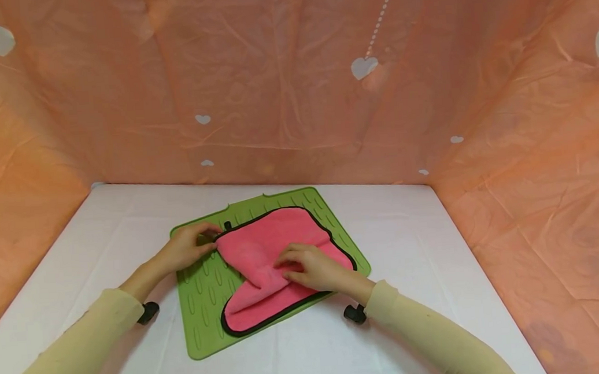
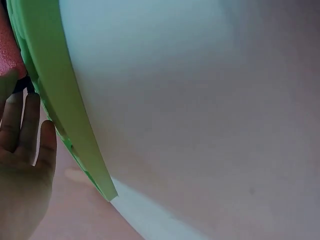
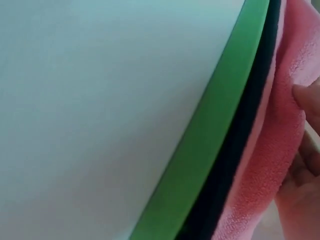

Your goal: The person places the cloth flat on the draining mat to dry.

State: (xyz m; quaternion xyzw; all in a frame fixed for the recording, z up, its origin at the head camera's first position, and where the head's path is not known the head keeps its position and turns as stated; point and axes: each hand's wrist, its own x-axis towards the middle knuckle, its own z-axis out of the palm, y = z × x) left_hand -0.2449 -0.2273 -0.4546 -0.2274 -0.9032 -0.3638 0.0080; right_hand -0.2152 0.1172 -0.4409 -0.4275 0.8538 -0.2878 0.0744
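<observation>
A pink fleecy cloth with black edging lies rumpled, with folds across its lower part, over a green ridged mat. At the cloth's upper left corner, my left hand pinches the edge between thumb and fingers; in the left wrist view the left hand has its fingers by the black trim. Over the middle of the cloth, my right hand has bent fingers and pinches a raised fold. The right wrist view shows the thumb against the pink pile. A small black tab stands out by the upper edge.
The mat lies tilted on a white-covered table. Orange sheeting with white hearts rises behind the table and along both sides. Black wrist devices sit under both forearms.
</observation>
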